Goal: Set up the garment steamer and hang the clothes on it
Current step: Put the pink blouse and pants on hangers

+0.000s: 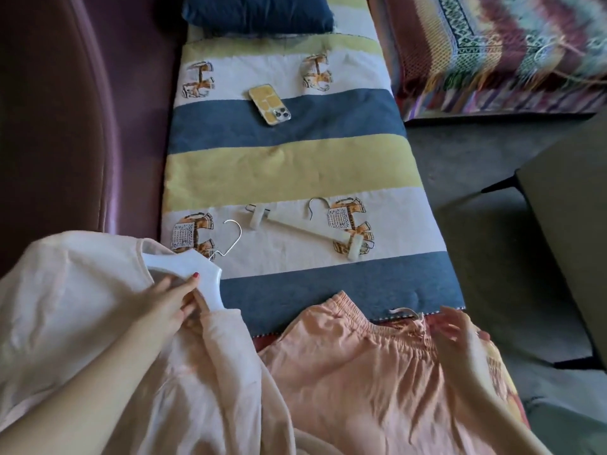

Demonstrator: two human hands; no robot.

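A pale pink sweatshirt (65,290) lies at the lower left with a white plastic hanger (197,270) partly inside its neck, the metal hook pointing up-right. My left hand (174,300) grips the hanger's right arm together with the sweatshirt's fabric. Peach trousers (354,366) with an elastic waistband lie at the bottom centre. My right hand (460,333) hovers blurred over the right end of the waistband, fingers spread and holding nothing. A white clip hanger (305,229) lies free on the mattress. No steamer is in view.
The striped mattress cover (289,169) runs up the middle, with a phone (270,105) lying on it and a dark blue pillow (259,11) at the far end. A purple sofa back (65,110) is left, a patterned blanket (499,50) top right, a dark table (568,205) right.
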